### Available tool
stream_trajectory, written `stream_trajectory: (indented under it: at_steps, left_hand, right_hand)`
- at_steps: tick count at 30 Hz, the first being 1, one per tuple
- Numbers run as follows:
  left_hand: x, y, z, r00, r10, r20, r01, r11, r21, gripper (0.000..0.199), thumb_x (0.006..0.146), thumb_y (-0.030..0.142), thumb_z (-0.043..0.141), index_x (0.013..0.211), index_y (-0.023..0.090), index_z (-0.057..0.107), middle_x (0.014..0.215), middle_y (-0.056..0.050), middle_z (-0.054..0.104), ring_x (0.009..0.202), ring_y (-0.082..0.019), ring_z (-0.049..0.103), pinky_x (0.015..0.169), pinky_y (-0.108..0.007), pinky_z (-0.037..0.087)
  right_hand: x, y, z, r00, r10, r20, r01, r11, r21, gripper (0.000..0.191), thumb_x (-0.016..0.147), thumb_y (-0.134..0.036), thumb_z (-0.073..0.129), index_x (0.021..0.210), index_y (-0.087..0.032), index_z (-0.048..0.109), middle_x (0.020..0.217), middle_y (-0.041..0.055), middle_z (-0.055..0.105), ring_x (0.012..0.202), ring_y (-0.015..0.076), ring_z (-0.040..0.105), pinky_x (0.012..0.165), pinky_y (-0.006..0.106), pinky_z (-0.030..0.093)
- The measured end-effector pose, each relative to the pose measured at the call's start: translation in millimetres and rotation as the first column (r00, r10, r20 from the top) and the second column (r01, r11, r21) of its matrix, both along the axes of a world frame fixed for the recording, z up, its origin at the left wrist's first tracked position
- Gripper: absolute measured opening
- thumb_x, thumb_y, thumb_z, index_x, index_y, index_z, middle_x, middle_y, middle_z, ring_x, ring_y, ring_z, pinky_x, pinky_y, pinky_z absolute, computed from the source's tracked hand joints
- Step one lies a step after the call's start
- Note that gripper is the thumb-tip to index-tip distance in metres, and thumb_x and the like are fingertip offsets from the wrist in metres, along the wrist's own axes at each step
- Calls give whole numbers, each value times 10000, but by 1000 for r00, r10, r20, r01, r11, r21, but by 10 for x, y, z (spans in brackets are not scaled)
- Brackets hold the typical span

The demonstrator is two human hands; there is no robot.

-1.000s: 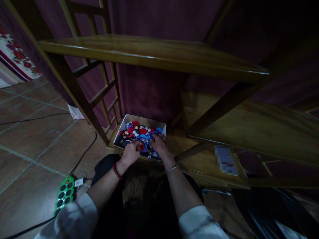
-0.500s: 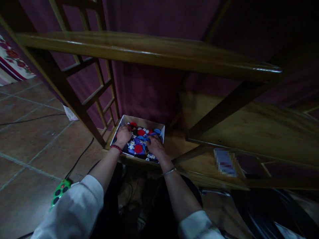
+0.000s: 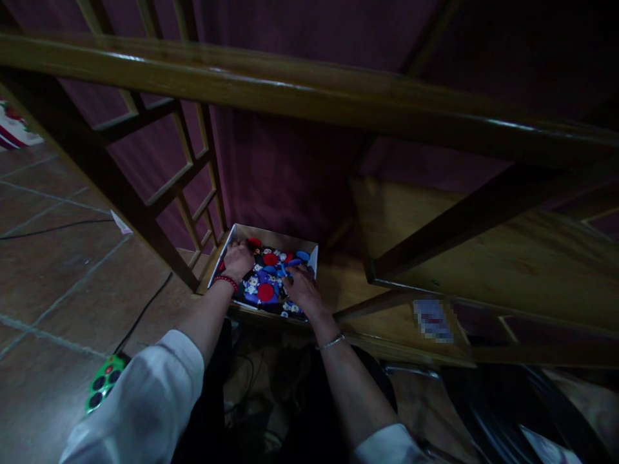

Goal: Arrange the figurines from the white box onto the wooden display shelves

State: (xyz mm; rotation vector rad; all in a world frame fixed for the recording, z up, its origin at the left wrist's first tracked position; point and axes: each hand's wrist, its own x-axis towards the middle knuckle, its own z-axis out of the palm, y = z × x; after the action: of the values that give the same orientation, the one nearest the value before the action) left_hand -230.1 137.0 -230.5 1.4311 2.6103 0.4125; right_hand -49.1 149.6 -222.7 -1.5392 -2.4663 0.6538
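A shallow white-edged box (image 3: 276,236) holds a jumble of flat pieces with dark cartoon-figure prints and plain red and blue rounds. My left hand (image 3: 238,260), with a red bead bracelet at its wrist, reaches over the box's left side. Its fingers bend down among the pieces, and their tips are hidden. Over the right half is my right hand (image 3: 302,287), a silver bangle on its wrist. Thumb and fingers come together at a small blue piece (image 3: 283,270); its exact kind is too small to tell. A red round (image 3: 265,292) lies between the hands.
The box rests on a low wooden shelf (image 3: 338,274) under a wooden rail (image 3: 271,80). A lattice side panel (image 3: 186,174) rises on the left. Farther right lies a blurred-out packet (image 3: 432,320). A green device with dark buttons (image 3: 104,381) and cables are on the tiled floor.
The view has shifted slightly, so the rail sits higher and the floor device further left. My right fingers have moved a little, and a bright blue piece now shows at their tips.
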Motion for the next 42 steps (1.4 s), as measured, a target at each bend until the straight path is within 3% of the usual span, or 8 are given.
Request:
stream_trajectory:
  at_steps: [7, 12, 16, 20, 28, 34, 42]
  left_hand:
    - [-3, -10, 62, 996, 56, 65, -53, 997, -58, 480, 797, 471, 412, 1042, 89, 572, 1114, -214, 531, 1026, -300, 534, 826, -363, 424]
    - [-5, -20, 78, 992, 46, 113, -33, 993, -117, 500, 796, 485, 402, 1087, 102, 540, 1135, -215, 519, 1056, -311, 518, 844, -388, 415]
    - [68, -48, 95, 991, 24, 134, -4, 990, -144, 456, 797, 435, 409, 1177, 191, 472, 1155, -173, 504, 1041, -322, 529, 820, -421, 423]
    - [123, -99, 116, 994, 20, 108, -8, 995, -103, 455, 766, 340, 461, 1193, 184, 455, 1129, -169, 489, 985, -305, 559, 787, -389, 445]
    - [166, -211, 152, 993, 22, 119, -32, 996, 85, 388, 759, 310, 496, 1133, 214, 533, 1102, -122, 534, 933, -239, 569, 786, -321, 460]
    - [221, -303, 198, 982, -55, 179, 22, 983, 184, 376, 756, 137, 453, 1099, 228, 579, 1053, -65, 615, 1004, -188, 551, 874, -267, 413]
    - [396, -273, 177, 920, -249, 304, 213, 966, 148, 390, 735, 107, 488, 1083, 246, 595, 1015, -23, 654, 953, -172, 588, 856, -267, 426]
  right_hand:
    - [-3, -1, 49, 999, -3, 41, 3, 1000, -10, 318, 836, -283, 447, 1115, -187, 565, 1162, 87, 530, 1077, 185, 483, 925, 272, 358]
    - [2, -8, 58, 999, 1, 55, -1, 1000, -2, 316, 838, -289, 443, 1113, -193, 565, 1146, 86, 537, 1062, 186, 493, 918, 275, 358]
    - [7, -14, 55, 999, 5, 49, -6, 1000, 8, 328, 834, -291, 448, 1121, -183, 563, 1149, 89, 540, 1081, 193, 484, 928, 276, 351]
    - [5, -7, 44, 999, 4, 50, -4, 1000, 1, 333, 832, -279, 444, 1124, -170, 563, 1155, 101, 539, 1087, 205, 483, 935, 293, 348]
    - [-3, -17, 58, 999, -3, 48, 3, 1000, 3, 325, 836, -288, 445, 1119, -181, 562, 1163, 99, 533, 1096, 196, 476, 928, 285, 353]
    - [-23, -28, 65, 999, -22, 42, 22, 1000, 2, 319, 841, -307, 449, 1117, -198, 564, 1161, 96, 539, 1094, 207, 483, 925, 302, 353]
    - [-23, -38, 93, 999, -37, -18, 38, 999, 35, 313, 839, -261, 441, 1115, -182, 565, 1131, 97, 553, 1062, 194, 510, 921, 283, 361]
